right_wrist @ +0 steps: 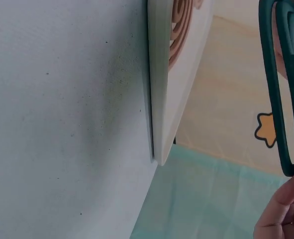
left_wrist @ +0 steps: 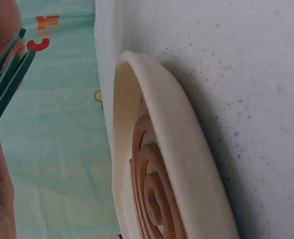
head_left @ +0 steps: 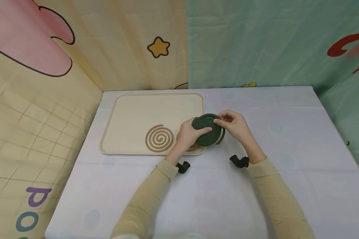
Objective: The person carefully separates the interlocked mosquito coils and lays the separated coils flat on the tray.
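Note:
Between both hands is a dark green mosquito coil, raised above the right end of the tray. My left hand grips its left side, thumb lying across the face. On the other edge, my right hand pinches the rim between thumb and fingers. An outer strand stands apart from the rest of the spiral at the lower right; in the right wrist view the green coil shows a gap there. A brown coil lies flat on the cream tray. A second brown coil is partly hidden under my left hand in the head view.
The tray rests on a white-clothed table, its raised rim toward me. Dark specks dot the cloth near the tray. Printed curtains hang behind and at the sides. Black wrist mounts stick out from both wrists.

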